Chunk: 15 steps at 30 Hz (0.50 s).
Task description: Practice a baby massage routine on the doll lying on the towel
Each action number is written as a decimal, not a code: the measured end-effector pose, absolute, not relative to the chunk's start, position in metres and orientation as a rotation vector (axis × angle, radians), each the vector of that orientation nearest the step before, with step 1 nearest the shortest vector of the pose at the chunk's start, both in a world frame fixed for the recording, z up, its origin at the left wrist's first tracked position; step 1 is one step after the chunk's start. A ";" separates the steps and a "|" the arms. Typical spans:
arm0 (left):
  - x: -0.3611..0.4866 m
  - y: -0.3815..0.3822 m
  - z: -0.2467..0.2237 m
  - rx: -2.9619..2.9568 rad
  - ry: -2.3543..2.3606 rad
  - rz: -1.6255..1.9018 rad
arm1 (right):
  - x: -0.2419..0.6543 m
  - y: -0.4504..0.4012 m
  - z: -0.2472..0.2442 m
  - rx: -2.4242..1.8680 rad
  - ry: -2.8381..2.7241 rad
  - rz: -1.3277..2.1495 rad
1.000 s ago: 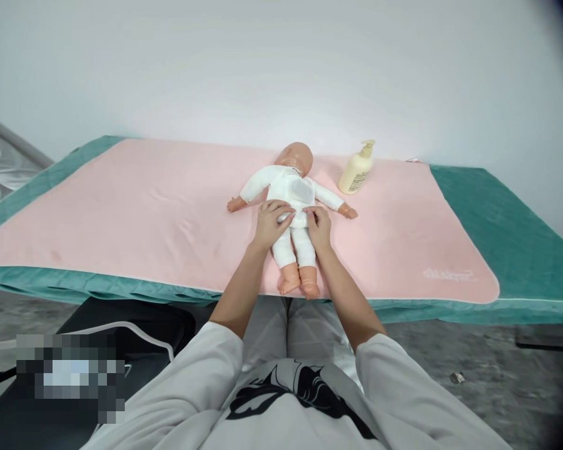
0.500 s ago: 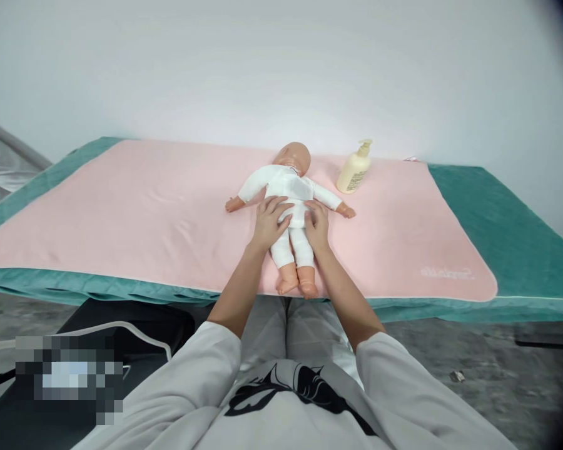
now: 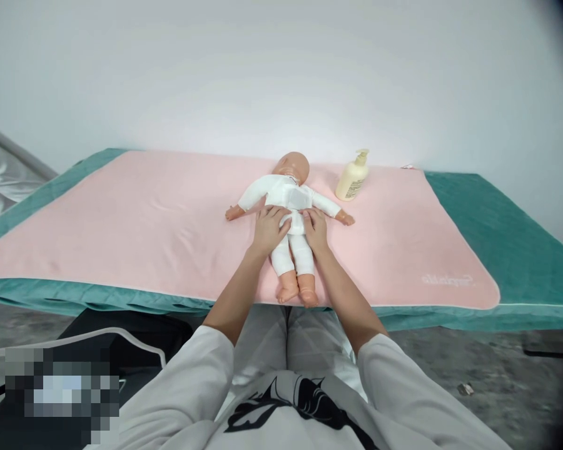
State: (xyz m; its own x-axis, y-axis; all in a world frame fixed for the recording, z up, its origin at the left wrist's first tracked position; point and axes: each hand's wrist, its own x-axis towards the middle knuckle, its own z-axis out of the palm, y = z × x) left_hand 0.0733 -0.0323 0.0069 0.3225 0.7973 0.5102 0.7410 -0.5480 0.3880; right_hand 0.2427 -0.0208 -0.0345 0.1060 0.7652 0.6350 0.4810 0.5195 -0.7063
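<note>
Touching the already dressed doll (image 3: pixel 294 225), my left hand (image 3: pixel 267 231) and right hand (image 3: pixel 316 230), loosely open, seemingly grip nothing; handling looks unfinished.

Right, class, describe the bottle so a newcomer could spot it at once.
Below the pale wall, find the pink mat on the teal cover. Near the mat's far edge, just right of the doll, stands the bottle. Unlike the white-clothed doll, it's cream-coloured, with a pump top.
</note>
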 end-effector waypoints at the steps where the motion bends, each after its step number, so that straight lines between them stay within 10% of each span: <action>1: 0.074 -0.030 0.010 2.489 1.461 1.014 | 0.243 -0.017 -0.033 -1.111 -1.545 0.290; 15: 0.072 0.008 0.029 2.462 1.272 1.129 | 0.252 0.011 -0.026 -0.942 -1.402 0.323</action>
State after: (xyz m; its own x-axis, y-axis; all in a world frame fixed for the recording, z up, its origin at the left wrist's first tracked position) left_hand 0.0719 0.0085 0.0293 0.3575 0.7516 0.5544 0.6397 -0.6296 0.4410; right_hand 0.2520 0.0112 -0.0264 0.1964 0.6988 0.6879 0.3272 0.6146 -0.7178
